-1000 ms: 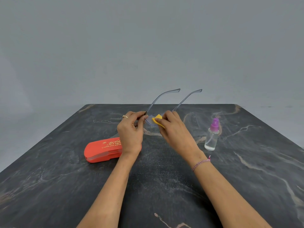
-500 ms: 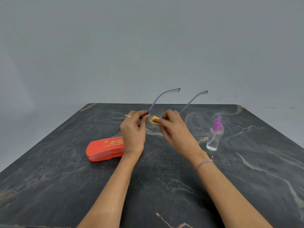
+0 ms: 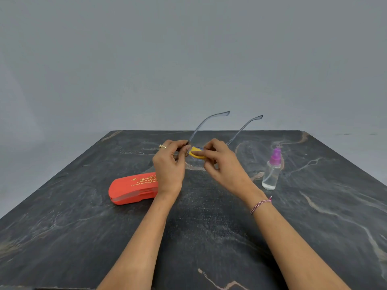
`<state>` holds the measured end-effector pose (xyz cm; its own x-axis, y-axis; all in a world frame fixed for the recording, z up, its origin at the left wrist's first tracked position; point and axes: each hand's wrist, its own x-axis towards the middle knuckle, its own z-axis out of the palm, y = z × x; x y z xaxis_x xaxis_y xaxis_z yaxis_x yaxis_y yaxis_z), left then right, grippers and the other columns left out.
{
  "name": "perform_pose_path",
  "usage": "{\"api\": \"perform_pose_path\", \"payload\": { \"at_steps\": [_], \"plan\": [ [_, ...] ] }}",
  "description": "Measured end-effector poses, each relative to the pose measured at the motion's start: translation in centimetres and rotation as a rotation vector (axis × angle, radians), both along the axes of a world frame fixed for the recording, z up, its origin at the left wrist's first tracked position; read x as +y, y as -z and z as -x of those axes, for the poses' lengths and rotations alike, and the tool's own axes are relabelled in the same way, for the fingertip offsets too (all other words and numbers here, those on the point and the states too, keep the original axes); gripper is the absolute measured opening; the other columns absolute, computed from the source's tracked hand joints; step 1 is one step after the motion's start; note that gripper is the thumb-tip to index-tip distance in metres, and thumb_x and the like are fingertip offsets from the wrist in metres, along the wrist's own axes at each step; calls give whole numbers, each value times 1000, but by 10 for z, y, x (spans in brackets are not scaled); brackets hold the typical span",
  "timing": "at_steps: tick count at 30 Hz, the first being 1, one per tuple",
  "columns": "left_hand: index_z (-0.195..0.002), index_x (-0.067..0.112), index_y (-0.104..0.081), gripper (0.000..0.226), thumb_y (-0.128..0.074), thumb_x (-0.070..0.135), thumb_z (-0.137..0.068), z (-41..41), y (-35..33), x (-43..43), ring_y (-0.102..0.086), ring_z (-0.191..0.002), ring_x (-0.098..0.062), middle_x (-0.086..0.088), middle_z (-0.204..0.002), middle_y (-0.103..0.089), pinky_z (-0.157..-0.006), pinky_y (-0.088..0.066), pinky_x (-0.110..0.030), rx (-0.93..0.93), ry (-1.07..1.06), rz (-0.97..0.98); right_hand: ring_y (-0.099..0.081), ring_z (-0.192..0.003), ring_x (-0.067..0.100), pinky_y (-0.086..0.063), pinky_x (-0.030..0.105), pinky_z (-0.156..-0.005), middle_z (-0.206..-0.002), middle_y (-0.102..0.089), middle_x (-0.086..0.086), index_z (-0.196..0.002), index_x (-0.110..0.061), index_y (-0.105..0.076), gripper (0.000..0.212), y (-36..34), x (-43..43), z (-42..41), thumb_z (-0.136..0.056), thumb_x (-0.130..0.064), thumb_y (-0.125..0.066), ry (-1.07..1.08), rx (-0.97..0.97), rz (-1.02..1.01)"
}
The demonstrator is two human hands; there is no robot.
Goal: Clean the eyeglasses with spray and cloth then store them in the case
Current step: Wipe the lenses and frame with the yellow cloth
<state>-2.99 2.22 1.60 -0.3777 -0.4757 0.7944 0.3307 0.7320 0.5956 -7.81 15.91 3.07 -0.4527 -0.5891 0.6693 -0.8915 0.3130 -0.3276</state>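
Eyeglasses (image 3: 222, 113) held above the desk (image 3: 209, 237), temples unfolded, pointing up and away. Left hand (image 3: 169, 170) fingers (image 3: 180, 144) pinch the frame at the left hinge. Right hand (image 3: 226, 166) fingers (image 3: 207, 152) pinch a folded yellow cloth (image 3: 195, 154) over the lens beside that hinge. Ring (image 3: 162, 146) on left hand, braided bracelet (image 3: 260, 205) on right wrist. Orange-red case (image 3: 132, 189) lies closed on the desk to the left, partly behind the left wrist. Spray bottle (image 3: 271, 174), purple cap, stands upright to the right.

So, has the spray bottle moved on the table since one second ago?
No. The spray bottle still stands upright against the same brown vein in the table; only the camera shifted a little.
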Motion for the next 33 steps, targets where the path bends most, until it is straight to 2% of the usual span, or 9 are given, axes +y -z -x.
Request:
{"api": "perform_pose_path", "payload": {
  "at_steps": [3, 8, 12, 17, 20, 24, 26, 30, 33],
  "plan": [
    [-88, 9, -72, 7, -68, 8, -82, 0, -1, -1, -59, -78, -3, 6, -82, -64, -68, -46, -9, 13, 15, -8, -43, -83, 17, -30, 12, -74, -88, -47, 3, -103, -13, -70, 30, -1, 6, 7, -81, -2, -54, 79, 65, -1],
    [-90, 10, -72, 9, -68, 8, -82, 1, 1, 6, -61, -77, -1, 9, -81, -64, -67, -52, -19, -8, 75, 27, -45, -84, 24, -40, 28, -74, -92, -51, 12, -111, -7, -66, 35, 4, -2, 6, -80, 7, -57, 196, 131, -28],
    [-91, 11, -71, 9, -67, 7, -83, 0, 1, 6, -62, -74, -3, 13, -79, -60, -65, -54, -23, -9, 101, 15, -41, -86, 18, -33, 22, -76, -96, -50, 10, -119, -11, -61, 41, 4, -7, 1, -83, 7, -53, 148, 118, -52],
    [-90, 9, -72, 8, -68, 8, -82, 1, 0, 8, -58, -77, -2, 10, -81, -61, -65, -47, -13, 2, 49, 54, -45, -85, 25, -42, 28, -75, -92, -50, 12, -112, -6, -64, 32, 3, -2, 6, -83, 4, -57, 267, 139, -51],
    [-89, 8, -72, 8, -68, 8, -82, 0, 0, 3, -59, -77, -1, 8, -81, -64, -66, -47, -10, 15, 29, 24, -44, -85, 23, -43, 29, -74, -91, -49, 10, -111, -6, -65, 28, 2, -2, 4, -84, -1, -58, 241, 174, -109],
    [-88, 10, -73, 8, -69, 9, -81, -1, -1, -3, -61, -73, 0, 11, -80, -63, -67, -52, -20, 30, 12, -37, -45, -82, 20, -42, 27, -71, -89, -49, 8, -110, -7, -66, 27, 1, -2, 4, -84, -4, -59, 201, 184, -134],
    [-87, 11, -72, 7, -69, 9, -81, -1, -1, -2, -60, -72, 2, 11, -80, -63, -67, -52, -19, 30, 9, -35, -47, -79, 22, -43, 28, -69, -87, -50, 9, -108, -6, -66, 26, 2, -3, 3, -83, -1, -60, 173, 176, -113],
    [-87, 12, -72, 8, -69, 7, -81, 0, 0, -2, -58, -73, 7, 11, -79, -63, -68, -48, -13, 5, 10, -33, -47, -79, 22, -35, 22, -69, -89, -51, 10, -116, -8, -63, 36, 5, -9, -4, -82, 3, -60, 103, 208, -95],
    [-87, 11, -72, 8, -68, 7, -81, 0, -1, -3, -60, -75, 4, 11, -80, -63, -69, -50, -17, 32, 16, -70, -45, -80, 19, -30, 15, -73, -92, -52, 9, -117, -12, -64, 38, 4, -6, 2, -83, 4, -59, 66, 211, -79]
  ]
}}
